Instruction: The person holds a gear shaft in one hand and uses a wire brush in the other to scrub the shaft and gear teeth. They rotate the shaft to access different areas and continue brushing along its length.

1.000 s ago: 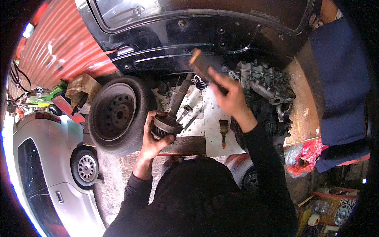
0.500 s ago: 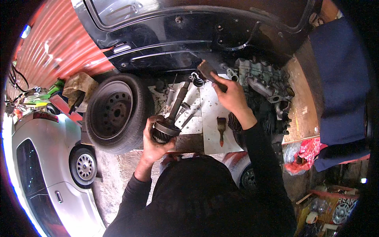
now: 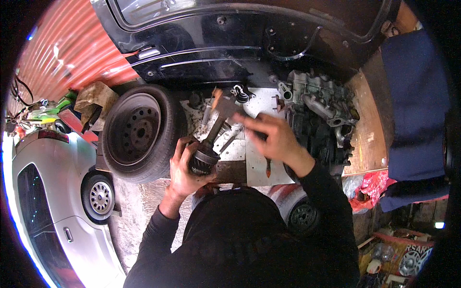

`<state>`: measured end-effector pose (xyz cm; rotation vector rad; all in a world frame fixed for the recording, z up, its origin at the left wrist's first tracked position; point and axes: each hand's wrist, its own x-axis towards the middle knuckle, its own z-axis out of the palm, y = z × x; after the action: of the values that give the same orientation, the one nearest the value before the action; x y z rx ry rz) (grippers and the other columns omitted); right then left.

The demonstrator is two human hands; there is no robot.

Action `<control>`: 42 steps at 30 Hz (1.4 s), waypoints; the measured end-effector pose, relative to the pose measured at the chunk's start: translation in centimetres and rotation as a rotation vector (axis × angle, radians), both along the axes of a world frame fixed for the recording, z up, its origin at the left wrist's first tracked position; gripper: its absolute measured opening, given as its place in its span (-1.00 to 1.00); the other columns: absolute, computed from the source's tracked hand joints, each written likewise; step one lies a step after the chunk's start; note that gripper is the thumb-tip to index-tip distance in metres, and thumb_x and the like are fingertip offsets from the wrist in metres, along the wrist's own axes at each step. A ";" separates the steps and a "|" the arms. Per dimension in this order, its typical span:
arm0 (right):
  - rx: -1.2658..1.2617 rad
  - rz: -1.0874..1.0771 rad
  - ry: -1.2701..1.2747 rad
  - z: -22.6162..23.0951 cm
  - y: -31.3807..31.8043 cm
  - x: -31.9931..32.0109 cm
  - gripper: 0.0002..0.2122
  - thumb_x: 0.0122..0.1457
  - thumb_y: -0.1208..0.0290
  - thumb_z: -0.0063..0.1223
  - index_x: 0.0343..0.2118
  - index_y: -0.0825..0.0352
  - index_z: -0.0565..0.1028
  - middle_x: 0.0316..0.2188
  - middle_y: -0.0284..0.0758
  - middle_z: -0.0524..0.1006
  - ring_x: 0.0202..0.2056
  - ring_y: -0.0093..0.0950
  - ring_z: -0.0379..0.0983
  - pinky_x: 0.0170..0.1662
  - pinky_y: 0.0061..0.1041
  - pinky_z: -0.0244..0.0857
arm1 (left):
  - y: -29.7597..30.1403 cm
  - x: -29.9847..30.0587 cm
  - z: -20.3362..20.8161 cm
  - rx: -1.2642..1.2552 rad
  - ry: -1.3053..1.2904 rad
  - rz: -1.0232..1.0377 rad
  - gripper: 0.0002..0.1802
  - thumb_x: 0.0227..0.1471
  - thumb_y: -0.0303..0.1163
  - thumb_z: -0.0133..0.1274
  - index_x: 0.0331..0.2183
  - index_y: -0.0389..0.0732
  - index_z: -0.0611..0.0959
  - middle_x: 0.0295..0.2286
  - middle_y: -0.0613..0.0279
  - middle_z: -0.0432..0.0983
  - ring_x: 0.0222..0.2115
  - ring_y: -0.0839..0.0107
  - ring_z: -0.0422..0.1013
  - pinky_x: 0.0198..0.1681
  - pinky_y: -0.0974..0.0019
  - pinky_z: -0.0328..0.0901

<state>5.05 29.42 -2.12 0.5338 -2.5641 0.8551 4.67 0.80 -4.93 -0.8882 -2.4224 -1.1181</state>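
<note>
My left hand (image 3: 181, 165) is closed around the geared end of a dark metal gear shaft (image 3: 207, 151), which slants up and away from the palm. My right hand (image 3: 276, 137), slightly blurred, grips a wide flat brush (image 3: 229, 106). Its dark body crosses the shaft's upper end, and the pale bristle tips point to the left; whether they touch the metal I cannot tell. Beneath, a white board (image 3: 257, 161) bears a small gear (image 3: 225, 127), a slim rod-like part (image 3: 206, 115) and a black-and-silver ring-shaped part (image 3: 240, 93). My right hand partly covers a second brush (image 3: 268, 168) lying there.
A wheel with a tyre (image 3: 144, 134) stands on the left, and a dirty engine block (image 3: 319, 105) on the right. A black car panel (image 3: 206, 53) closes off the far side. Farther out are a silver car (image 3: 67, 206) and red plastic bags (image 3: 372, 189).
My right hand has brought the brush down and left, from beyond the shaft's end onto its upper part. The shaft stays in my left hand, nearly where it was.
</note>
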 end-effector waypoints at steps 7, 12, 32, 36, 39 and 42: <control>-1.149 -0.214 -0.467 -3.1 0.6 -2.2 -0.59 0.17 0.27 0.29 0.09 0.15 0.54 -0.55 -0.54 0.48 -0.65 -0.71 0.25 -0.59 -0.62 0.12 | 0.1 -0.4 -1.1 0.086 0.027 -0.069 -0.23 -0.51 -0.40 0.44 -0.11 -0.26 0.53 -0.13 -0.06 0.43 -0.16 -0.03 0.49 -0.14 0.05 0.43; -1.263 -0.116 -0.414 -3.5 -4.8 -1.9 -0.75 0.19 0.21 0.27 -0.20 0.26 0.57 -0.44 -0.50 0.59 -0.56 -0.77 0.35 -0.58 -0.69 0.14 | 0.8 0.4 -2.5 0.171 -0.004 -0.142 -0.27 -0.50 -0.37 0.46 -0.15 -0.25 0.55 -0.13 -0.06 0.43 -0.13 -0.01 0.47 -0.09 0.02 0.41; -1.185 0.341 -0.420 5.3 -3.4 -3.9 -0.66 0.12 0.54 0.25 -0.08 0.35 0.38 -0.29 -0.27 0.59 -0.29 -0.35 0.62 -0.25 -0.40 0.51 | 5.8 1.0 -4.7 1.339 -1.505 -1.077 0.35 -0.32 0.66 0.06 0.23 -0.24 0.31 0.11 -0.21 0.37 0.10 -0.12 0.35 0.16 -0.23 0.27; -0.900 0.169 -0.444 3.2 -1.7 -3.7 -0.68 0.15 0.44 0.28 -0.06 0.36 0.49 -0.37 -0.33 0.63 -0.45 -0.61 0.52 -0.42 -0.64 0.35 | 3.8 1.6 -5.8 1.222 -1.546 -0.785 0.11 -0.17 0.28 0.24 0.26 -0.11 0.22 0.10 -0.30 0.34 -0.08 -0.10 0.49 -0.07 -0.11 0.45; -0.709 0.018 -0.288 3.0 -0.1 -2.4 -0.65 0.16 0.40 0.28 0.00 0.36 0.53 -0.38 -0.33 0.65 -0.45 -0.65 0.49 -0.36 -0.64 0.34 | 3.9 2.4 -6.3 1.273 -1.432 -0.548 0.05 -0.13 0.13 0.30 0.25 -0.11 0.19 0.07 -0.27 0.37 -0.08 -0.07 0.49 -0.10 -0.06 0.48; -0.434 -0.023 -0.081 3.7 0.3 -0.1 -0.61 0.20 0.47 0.15 0.12 0.30 0.51 -0.35 -0.21 0.61 -0.39 -0.49 0.53 -0.23 -0.49 0.39 | 3.6 1.9 -5.2 1.206 -1.312 -0.503 -0.07 -0.14 -0.07 0.38 0.17 -0.21 0.30 -0.04 -0.05 0.48 -0.05 0.12 0.47 -0.02 0.08 0.44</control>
<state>4.95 29.72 1.54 0.3413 -2.3419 1.3990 6.62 4.36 -10.18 -0.2541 -1.3126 -3.5166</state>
